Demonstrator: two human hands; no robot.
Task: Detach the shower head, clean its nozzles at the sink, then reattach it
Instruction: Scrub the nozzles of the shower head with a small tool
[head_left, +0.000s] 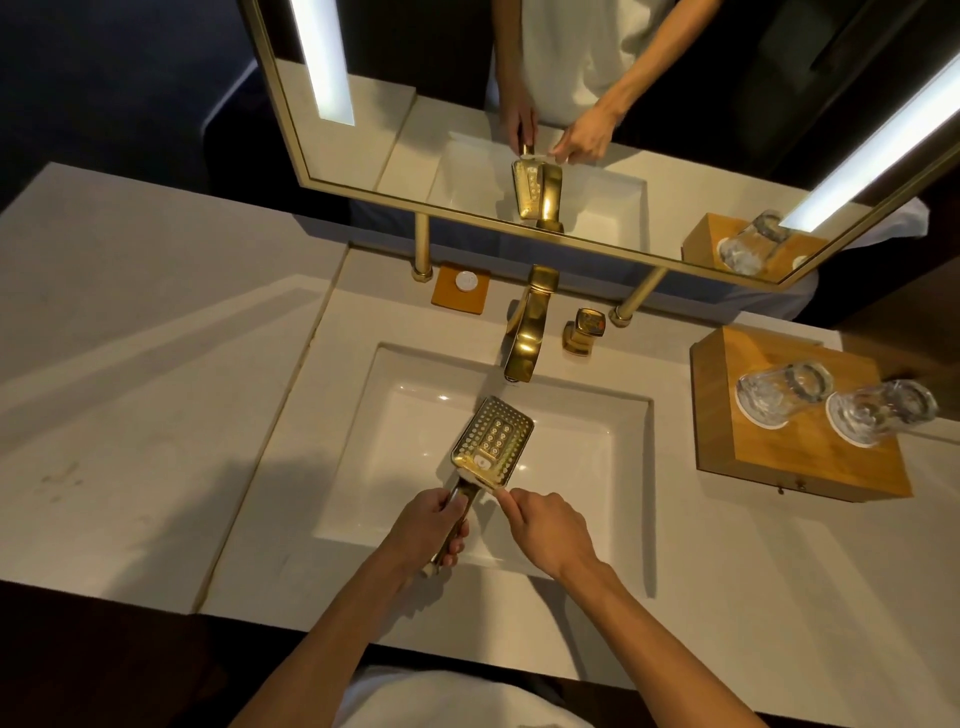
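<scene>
A gold rectangular shower head (496, 439) is held over the white sink basin (571, 452), nozzle face up, its far end just below the gold faucet spout (527, 338). My left hand (431, 527) grips its handle from the left. My right hand (545, 525) pinches a small white object, perhaps a brush or cloth (485, 480), against the near edge of the nozzle face. No water is seen running.
A gold tap handle (584, 330) stands right of the faucet. A wooden tray (800, 415) with two upturned glasses sits on the counter at right. A small wooden coaster (460, 288) lies behind the sink. A lit mirror (571, 130) stands at the back.
</scene>
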